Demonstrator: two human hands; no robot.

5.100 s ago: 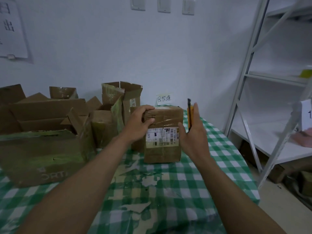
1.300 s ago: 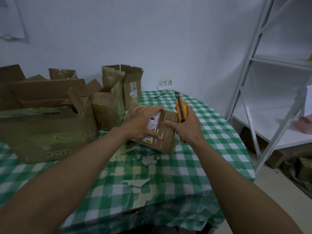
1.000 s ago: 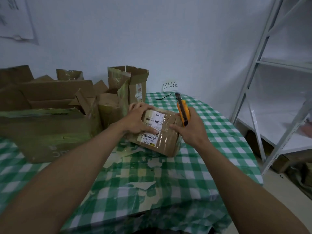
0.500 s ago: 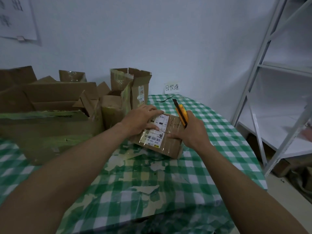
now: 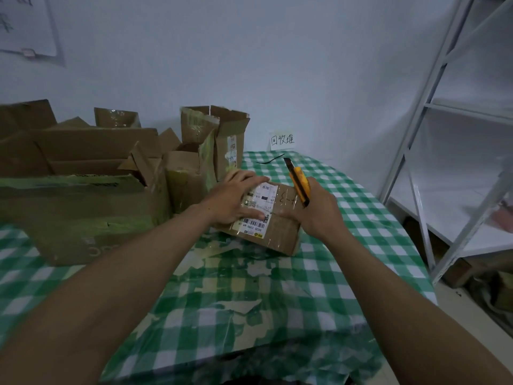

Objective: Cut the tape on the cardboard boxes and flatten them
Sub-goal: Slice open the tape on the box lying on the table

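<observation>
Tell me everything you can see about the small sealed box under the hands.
The small box is brown cardboard, closed, wrapped in glossy clear tape. A white barcode label covers part of its top, handwriting beside it. It lies turned askew on the green checked tablecloth, near the opened boxes. The left hand rests spread on its top; the right hand touches its right edge while gripping an orange utility knife, blade pointing up, off the box.

wall note reads 回收堆, box label w/ barcode, nos. unclear
</observation>
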